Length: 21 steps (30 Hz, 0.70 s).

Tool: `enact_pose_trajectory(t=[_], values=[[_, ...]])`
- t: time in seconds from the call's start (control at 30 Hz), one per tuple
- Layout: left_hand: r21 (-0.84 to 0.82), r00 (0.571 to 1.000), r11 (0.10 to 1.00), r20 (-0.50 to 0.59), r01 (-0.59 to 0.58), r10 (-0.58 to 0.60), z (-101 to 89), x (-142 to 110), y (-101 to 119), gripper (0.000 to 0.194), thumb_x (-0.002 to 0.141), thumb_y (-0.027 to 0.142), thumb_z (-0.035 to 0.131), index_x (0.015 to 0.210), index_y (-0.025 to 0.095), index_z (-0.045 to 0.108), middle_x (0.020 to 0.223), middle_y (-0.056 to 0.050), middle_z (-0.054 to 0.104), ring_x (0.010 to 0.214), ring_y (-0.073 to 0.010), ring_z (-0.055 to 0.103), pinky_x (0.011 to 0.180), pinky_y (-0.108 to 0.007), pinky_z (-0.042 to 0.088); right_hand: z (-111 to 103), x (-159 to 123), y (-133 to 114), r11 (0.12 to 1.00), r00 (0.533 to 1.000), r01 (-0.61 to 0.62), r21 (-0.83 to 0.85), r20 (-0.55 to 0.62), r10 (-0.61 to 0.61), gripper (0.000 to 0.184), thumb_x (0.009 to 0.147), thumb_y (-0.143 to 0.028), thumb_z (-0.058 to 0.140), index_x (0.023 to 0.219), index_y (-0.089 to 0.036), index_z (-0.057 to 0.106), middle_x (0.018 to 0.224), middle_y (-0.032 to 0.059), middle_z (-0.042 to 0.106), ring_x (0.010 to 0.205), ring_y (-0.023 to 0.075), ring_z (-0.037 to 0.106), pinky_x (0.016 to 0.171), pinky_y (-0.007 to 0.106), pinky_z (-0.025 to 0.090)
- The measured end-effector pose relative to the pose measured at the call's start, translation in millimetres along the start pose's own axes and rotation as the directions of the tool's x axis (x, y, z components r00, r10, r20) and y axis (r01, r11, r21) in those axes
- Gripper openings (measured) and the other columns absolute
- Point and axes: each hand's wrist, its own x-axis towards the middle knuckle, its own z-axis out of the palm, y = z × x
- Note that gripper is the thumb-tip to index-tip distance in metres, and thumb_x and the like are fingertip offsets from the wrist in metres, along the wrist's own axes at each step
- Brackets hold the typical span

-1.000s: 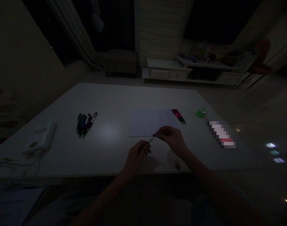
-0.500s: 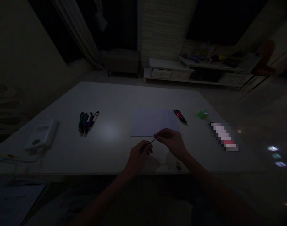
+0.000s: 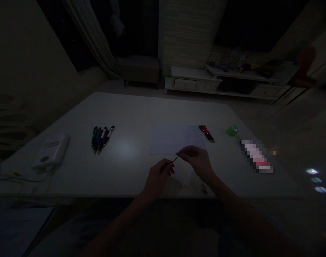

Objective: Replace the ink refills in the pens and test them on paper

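Between my two hands runs a thin dark rod (image 3: 175, 159) that looks like a pen refill. My left hand (image 3: 158, 175) is closed round its lower end, and my right hand (image 3: 196, 159) pinches the upper end in its fingertips. Both hands hover over the near edge of a sheet of paper (image 3: 165, 139) with handwriting on its right part. Below my right wrist a small dark object (image 3: 204, 188) lies on the table, too dim to name. Red and black pens (image 3: 206, 133) rest at the sheet's right edge.
Several dark and coloured pens (image 3: 101, 139) lie together on the left of the white table (image 3: 136, 110). A white box with cables (image 3: 51, 151) stands at far left. On the right are a small green object (image 3: 232, 130) and a pixelated phone (image 3: 256, 156). The room is dim.
A little more of the rod shows between my hands, which have drawn slightly apart. The whole view has shifted a bit; the things on the table stay in place.
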Motion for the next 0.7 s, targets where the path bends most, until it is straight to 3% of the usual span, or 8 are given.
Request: enact_pose_trajectory(t=[0.23, 0.37, 0.5, 0.6, 0.7], values=[[0.007, 1.000, 1.000, 0.012, -0.005, 0.005, -0.5, -1, 0, 0.022, 0.085, 0.035, 0.044, 0.080, 0.018, 0.058, 0.068, 0.000, 0.059, 0.063, -0.0124, 0.052, 0.062, -0.024, 0.040, 4, -2, 2, 1.000, 0.996, -0.027, 0.015, 0.088, 0.025, 0.015, 0.062, -0.031, 0.071, 0.069, -0.019, 0.066, 0.072, 0.0039, 0.069, 0.067, 0.0161, 0.064, 0.064, 0.029, 0.051], [0.026, 1.000, 1.000, 0.030, 0.009, -0.010, -0.7, -1, 0, 0.025, 0.085, 0.037, 0.043, 0.080, 0.018, 0.058, 0.069, -0.001, 0.059, 0.065, -0.0137, 0.053, 0.063, -0.025, 0.041, 10, -5, 8, 0.997, 0.988, 0.017, -0.070, 0.155, -0.006, 0.012, 0.063, -0.029, 0.070, 0.069, -0.019, 0.067, 0.070, 0.0032, 0.068, 0.066, 0.0152, 0.062, 0.063, 0.028, 0.049], [0.038, 1.000, 0.999, 0.012, 0.019, -0.020, -2.1, -1, -1, 0.023, 0.084, 0.037, 0.043, 0.080, 0.018, 0.057, 0.069, 0.000, 0.059, 0.065, -0.0136, 0.053, 0.064, -0.025, 0.041, -2, 5, 14, 0.969, 0.976, 0.107, -0.221, 0.211, -0.059, 0.021, 0.066, -0.028, 0.068, 0.086, -0.020, 0.067, 0.083, 0.0040, 0.068, 0.072, 0.0160, 0.062, 0.066, 0.029, 0.048], [0.033, 0.999, 0.999, -0.019, 0.027, -0.026, -4.2, -1, -2, 0.021, 0.083, 0.035, 0.045, 0.078, 0.018, 0.056, 0.068, 0.000, 0.059, 0.064, -0.0132, 0.053, 0.063, -0.025, 0.041, -22, 20, 25, 0.817, 0.977, 0.212, -0.536, 0.138, -0.163, 0.017, 0.072, -0.024, 0.064, 0.088, -0.021, 0.067, 0.087, 0.0057, 0.066, 0.082, 0.0182, 0.059, 0.075, 0.034, 0.045], [0.034, 0.999, 0.999, -0.048, 0.023, -0.021, -7.0, 1, -2, 0.019, 0.083, 0.034, 0.046, 0.078, 0.018, 0.056, 0.066, 0.001, 0.058, 0.062, -0.0126, 0.052, 0.062, -0.024, 0.041, -36, 33, 42, 0.600, 0.956, 0.295, -0.744, 0.222, -0.194, 0.014, 0.074, -0.019, 0.063, 0.087, -0.021, 0.067, 0.094, 0.0083, 0.063, 0.094, 0.0214, 0.054, 0.084, 0.037, 0.040]])
